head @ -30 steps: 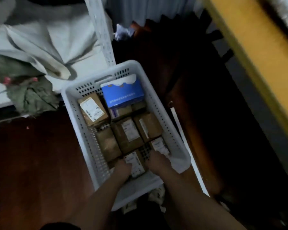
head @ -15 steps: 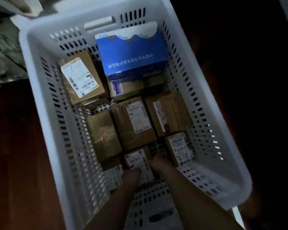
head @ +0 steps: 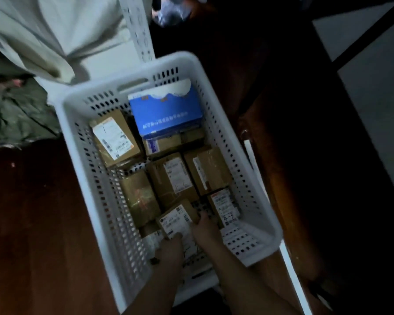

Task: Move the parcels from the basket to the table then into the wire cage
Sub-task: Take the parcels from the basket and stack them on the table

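- Fingers of the left hand (head: 170,248) curled over the near edge of a small labelled parcel (head: 179,220), gripping it.
- Fingers of the right hand (head: 206,228) wrapped the same parcel's right side, so both hands held it, tilted, at the near end of the white perforated basket (head: 77,142).
- Just right of that parcel lay a small box with a handwritten label (head: 224,206).
- Farther into the basket sat three brown cartons side by side: a taped one (head: 140,195), one with a white label (head: 172,176) and another (head: 210,170).
- At the basket's far end, a blue box (head: 166,112) rested on top of other parcels, with a large labelled carton (head: 114,138) to its left.
- The basket stood on a dark reddish floor (head: 32,223); pale cloth (head: 43,35) lay beyond its far left corner.
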Demonstrator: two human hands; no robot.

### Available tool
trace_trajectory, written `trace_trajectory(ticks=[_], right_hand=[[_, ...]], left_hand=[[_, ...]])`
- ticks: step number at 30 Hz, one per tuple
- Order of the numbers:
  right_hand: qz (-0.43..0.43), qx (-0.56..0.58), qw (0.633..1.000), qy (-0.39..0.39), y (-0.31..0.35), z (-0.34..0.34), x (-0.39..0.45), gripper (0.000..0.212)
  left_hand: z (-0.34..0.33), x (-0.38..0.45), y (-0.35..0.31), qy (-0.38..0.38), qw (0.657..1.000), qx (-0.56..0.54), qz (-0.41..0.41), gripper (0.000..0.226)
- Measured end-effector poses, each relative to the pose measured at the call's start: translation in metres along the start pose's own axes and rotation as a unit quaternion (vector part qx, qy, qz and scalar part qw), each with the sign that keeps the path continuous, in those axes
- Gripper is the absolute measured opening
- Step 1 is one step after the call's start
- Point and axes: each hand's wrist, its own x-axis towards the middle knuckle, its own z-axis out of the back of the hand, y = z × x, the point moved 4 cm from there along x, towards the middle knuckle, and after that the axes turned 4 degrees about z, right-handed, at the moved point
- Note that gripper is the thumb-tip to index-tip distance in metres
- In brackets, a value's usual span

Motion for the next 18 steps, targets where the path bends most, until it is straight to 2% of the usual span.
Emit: trace_trajectory(ticks=[3,9,15,18], right_hand=[[0.021,0.04,0.998,-0.037,0.016,0.03,-0.067,0.056],[0.046,0.117,0.984,-0.125,0.056,0.091,-0.198,0.058],[0.066,0.191,0.956,-0.214,0.104,0.163,-0.315,0.059],[0.098,0.184,0.943,-0.259,0.124,0.201,-0.372,0.057]], left_hand=[[0.018,-0.061,-0.018,-0.021,0.999,0.006,-0.032,0.05],[0.058,-0.231,-0.086,-0.001,0.988,0.016,-0.156,0.025],[0.088,-0.391,-0.146,0.018,0.953,0.106,-0.284,0.039],[0.094,-0.442,-0.163,0.068,0.927,0.158,-0.333,0.044]])
